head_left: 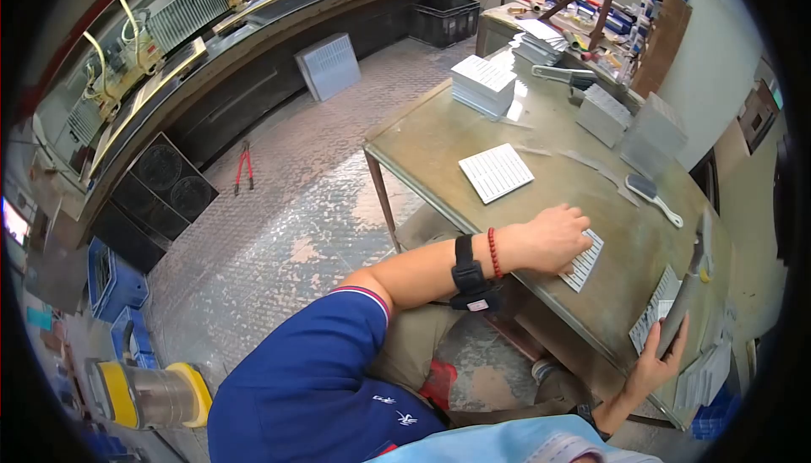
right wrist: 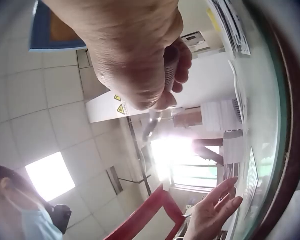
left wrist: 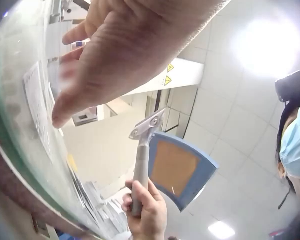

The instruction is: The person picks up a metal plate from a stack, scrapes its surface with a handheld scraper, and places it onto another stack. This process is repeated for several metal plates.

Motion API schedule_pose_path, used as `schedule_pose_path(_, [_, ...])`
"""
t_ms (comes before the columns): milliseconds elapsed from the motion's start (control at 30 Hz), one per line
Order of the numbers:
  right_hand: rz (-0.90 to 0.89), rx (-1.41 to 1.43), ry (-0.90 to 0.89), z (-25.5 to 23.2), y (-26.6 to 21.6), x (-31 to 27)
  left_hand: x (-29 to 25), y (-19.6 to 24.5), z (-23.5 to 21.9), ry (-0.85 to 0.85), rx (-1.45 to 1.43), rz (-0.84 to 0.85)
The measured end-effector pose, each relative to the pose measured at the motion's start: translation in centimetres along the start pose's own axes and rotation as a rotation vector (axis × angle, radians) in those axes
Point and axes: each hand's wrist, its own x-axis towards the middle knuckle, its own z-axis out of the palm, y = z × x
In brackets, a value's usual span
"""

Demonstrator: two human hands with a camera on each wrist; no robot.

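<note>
My left hand (head_left: 549, 239) lies over a small white slotted panel (head_left: 585, 267) near the table's front edge, fingers loosely extended; whether they touch it I cannot tell. The right wrist view also shows this left hand (right wrist: 212, 215) with relaxed fingers beside the panel (right wrist: 252, 172). My right hand (head_left: 659, 366) grips the grey handle of a scraper (head_left: 676, 319), whose metal head (left wrist: 147, 125) points up in the left wrist view. Beside the right hand, at the table's right end, is another slotted white panel (head_left: 649, 315). A third panel (head_left: 497, 172) lies flat farther back.
On the table (head_left: 422, 138) stand a white panel stack (head_left: 483, 87), grey stacks (head_left: 604, 115) and a brush (head_left: 652, 198). Tools crowd its back end. Red-handled cutters (head_left: 244, 169) lie on the floor, left of the table. A black crate (head_left: 443, 19) is at the back.
</note>
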Motion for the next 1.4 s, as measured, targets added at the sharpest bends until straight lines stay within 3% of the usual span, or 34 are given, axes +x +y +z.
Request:
schedule_pose_path(167, [-0.094,-0.287,-0.153,-2.1,-1.4,-0.7,-1.0,-2.1,0.2,-0.064,0.059,0.022])
schedule_pose_path(233, [-0.033,-0.331,-0.187,-2.4,-4.8,-1.1,-1.5,-2.2,-0.6,-0.107,-0.044,-0.029])
schedule_pose_path(300, [-0.053,-0.506,-0.214,-2.7,-7.0,-1.7,-0.5,-1.5,-2.7,-0.305,-0.042,-0.077])
schedule_pose_path(367, [-0.058,-0.536,-0.274,-3.0,-8.2,-2.0,-1.3,-1.8,-1.4,-0.132,-0.032,-0.021])
schedule_pose_path(567, [-0.102,-0.488,-0.425,-3.8,-9.5,-2.9,-2.2,-2.2,-0.9,-0.149,-0.019,-0.039])
schedule_pose_path(733, [-0.045,-0.442,-0.438,-4.4,-9.1,-2.8,-1.3,-1.5,0.0,-0.185,-0.031,-0.006])
schedule_pose_path(900, [-0.033,-0.420,-0.423,-4.1,-8.7,-3.0,-1.7,-2.1,-0.1,-0.036,-0.044,-0.074])
schedule_pose_path(1100, [-0.146,-0.475,-0.454,-3.3,-8.2,-3.1,-1.8,-1.9,0.2,-0.168,0.077,-0.088])
schedule_pose_path(1400, [-0.197,-0.571,-0.442,-2.2,-8.8,-4.1,-1.7,-1.9,0.3,-0.182,0.066,-0.089])
